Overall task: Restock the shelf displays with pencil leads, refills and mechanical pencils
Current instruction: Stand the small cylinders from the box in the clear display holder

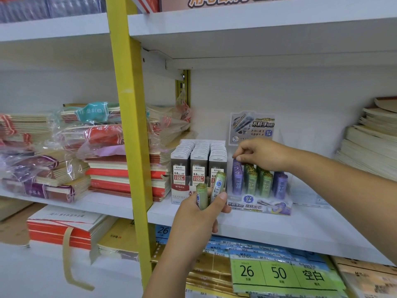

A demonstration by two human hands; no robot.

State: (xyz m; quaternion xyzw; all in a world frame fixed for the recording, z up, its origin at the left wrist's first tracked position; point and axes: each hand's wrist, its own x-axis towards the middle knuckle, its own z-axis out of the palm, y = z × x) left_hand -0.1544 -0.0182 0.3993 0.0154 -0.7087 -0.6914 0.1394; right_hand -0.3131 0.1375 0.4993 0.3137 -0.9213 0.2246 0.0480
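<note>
Nearest, the left hand (pixel 200 214) has its grip clamped on two green tubes (pixel 209 190), held just in front of the lead display (pixel 260 203) on the white shelf (pixel 290 231). The right hand (pixel 261 154) reaches over the display, fingertips pinched on a purple tube (pixel 237 166) standing at its back left corner, beside rows of upright green and purple tubes.

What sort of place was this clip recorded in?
Most likely a stationery shop aisle. White shelves carry retail display boxes of pencil lead tubes, wrapped stacks of notebooks sit alongside, and the left hand holds two green lead tubes ready to slot in.
</note>
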